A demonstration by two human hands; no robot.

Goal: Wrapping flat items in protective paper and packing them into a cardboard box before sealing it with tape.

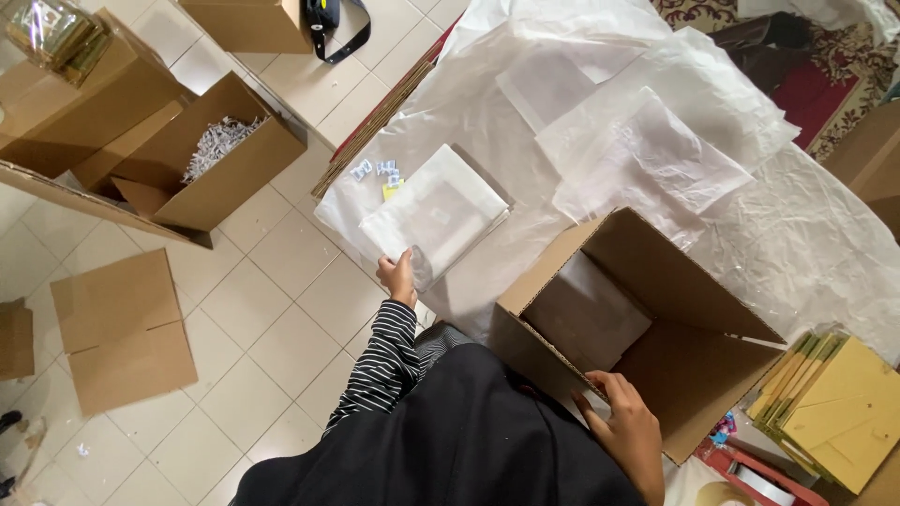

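Observation:
My left hand (397, 275), in a black-and-white striped sleeve, pinches the near corner of a stack of clear plastic bags (439, 212) that lies on the white sheeting. My right hand (626, 431) rests on the near rim of an open brown cardboard box (698, 375), fingers curled over the edge. A white sheet lines the inside of the box at its left. A few small white packets and a yellow tag (381, 174) lie just beyond the stack.
Loose white tissue sheets (647, 141) cover the floor ahead. A box holding shredded paper (214, 150) stands at the left, with flat cardboard pieces (120, 328) on the tiles. Yellow-green flat packs (839, 408) lie at the right, beside a tape roll (727, 495).

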